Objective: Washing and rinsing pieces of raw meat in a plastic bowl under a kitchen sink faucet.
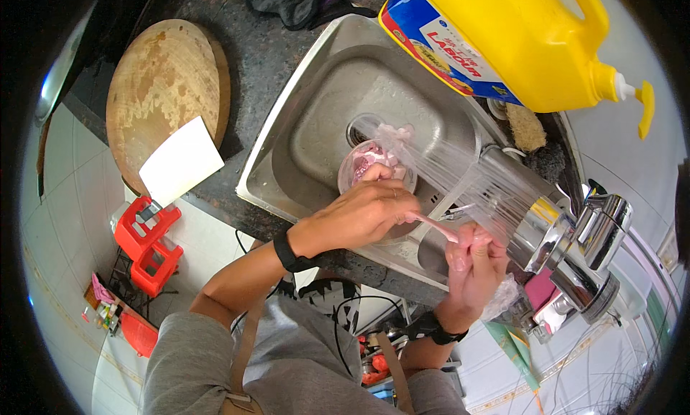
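A thin strip of pink raw meat [434, 224] is stretched between my two hands above the sink's divider. My left hand [366, 210] pinches its left end, over a clear bowl [345, 172] of raw meat pieces [372, 159]. At the right end, my right hand [477, 258] grips the strip with bent fingers, close beside the running water. More pale meat [396, 132] shows beyond the bowl, near the drain. A fan of water [458, 169] sprays from the chrome faucet [544, 234] across into the stainless steel sink [334, 99].
A big yellow detergent jug [517, 32] with a pump stands at the sink's far right corner. On the left counter, a bright flat blade [183, 159], probably a cleaver's, overlaps a round wooden chopping board [161, 86]. A dark cloth [296, 5] lies behind the sink.
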Available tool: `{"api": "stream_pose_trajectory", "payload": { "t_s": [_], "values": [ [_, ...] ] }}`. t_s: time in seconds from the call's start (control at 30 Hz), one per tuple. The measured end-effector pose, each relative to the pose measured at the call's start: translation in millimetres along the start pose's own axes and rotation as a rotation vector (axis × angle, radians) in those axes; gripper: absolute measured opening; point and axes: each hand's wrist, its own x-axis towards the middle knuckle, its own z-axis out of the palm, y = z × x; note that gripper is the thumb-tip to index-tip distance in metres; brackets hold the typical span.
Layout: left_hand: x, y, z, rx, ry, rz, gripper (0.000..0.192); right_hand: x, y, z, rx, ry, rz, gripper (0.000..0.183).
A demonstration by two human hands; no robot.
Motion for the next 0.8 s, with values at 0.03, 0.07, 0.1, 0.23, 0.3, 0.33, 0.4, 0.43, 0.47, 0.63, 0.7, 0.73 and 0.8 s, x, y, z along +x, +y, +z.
{"api": "stream_pose_trajectory", "payload": {
  "t_s": [0.03,0.07,0.1,0.23,0.3,0.33,0.4,0.43,0.47,0.63,0.7,0.73,0.8],
  "values": [
    [-1,-2,0,0.012,0.013,0.002,0.010,0,-4,-1,-0.040,-0.038,-0.026,0.015],
    [0,-1,0,0.009,0.012,0.004,0.010,-2,-8,-1,-0.043,-0.035,-0.027,0.015],
    [2,0,0,-0.005,0.009,0.011,0.009,-4,-11,0,-0.134,0.010,-0.021,0.016],
    [3,1,-2,-0.028,-0.022,0.025,0.008,-13,-16,-9,-0.288,0.177,-0.035,0.015],
    [3,-1,-1,-0.007,-0.026,0.027,0.007,-15,-17,-19,-0.171,0.316,-0.074,0.013],
    [3,-2,0,0.014,-0.032,0.028,0.006,-16,-22,-23,-0.102,0.365,-0.088,0.013],
    [-3,-14,6,0.005,0.007,0.015,0.005,-16,-39,-21,0.045,0.317,-0.112,0.014],
    [-5,-18,7,-0.004,0.045,0.003,0.005,-16,-45,-18,0.122,0.223,-0.120,0.015],
    [-5,-17,7,-0.008,0.043,0.004,0.005,-17,-45,-19,0.119,0.228,-0.121,0.015],
    [10,1,11,-0.127,0.096,0.043,0.016,-16,-42,-2,0.015,0.141,-0.116,0.012],
    [21,14,9,-0.137,0.067,0.099,0.021,-18,-41,-1,0.046,0.135,-0.100,0.012],
    [26,22,7,-0.147,0.037,0.157,0.025,-20,-38,-5,0.027,0.148,-0.084,0.013],
    [31,35,7,-0.162,0.004,0.127,0.023,-21,-34,-9,0.009,0.158,-0.068,0.015]
  ]
}}
